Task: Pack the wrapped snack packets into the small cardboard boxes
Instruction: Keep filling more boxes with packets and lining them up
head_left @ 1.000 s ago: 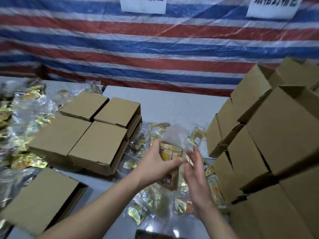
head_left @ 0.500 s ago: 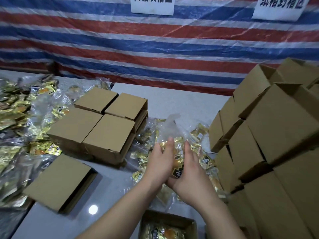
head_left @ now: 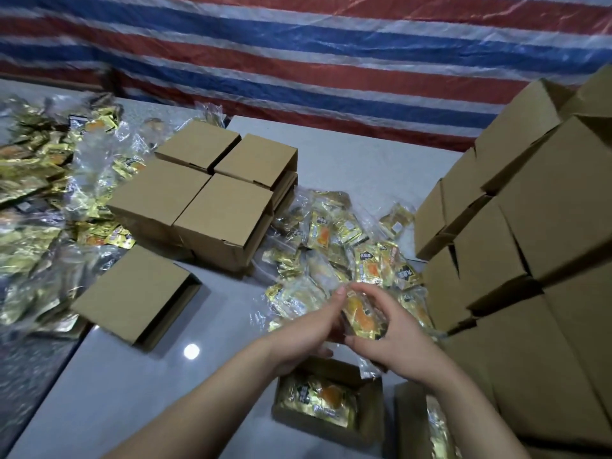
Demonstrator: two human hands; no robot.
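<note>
My left hand (head_left: pixel 308 329) and my right hand (head_left: pixel 394 339) together hold a small bunch of gold-and-orange wrapped snack packets (head_left: pixel 361 318) between them, fingers curled round it from both sides. They hover just above an open small cardboard box (head_left: pixel 371 422) at the near edge, which has a gold packet (head_left: pixel 318 397) lying inside. Behind the hands a loose pile of packets (head_left: pixel 334 240) is spread over the grey table (head_left: pixel 132 376).
Several closed small boxes (head_left: pixel 198 200) sit grouped at centre left, one more box (head_left: pixel 132 293) lies nearer. A tall stack of cardboard boxes (head_left: pixel 530 226) fills the right side. More packets (head_left: pixel 36 180) cover the left. Another open box (head_left: pixel 410 422) shows at the bottom right.
Both hands have closed round the packets and come back toward me and down, over the open box. The view has tilted down, bringing the open box into sight.
</note>
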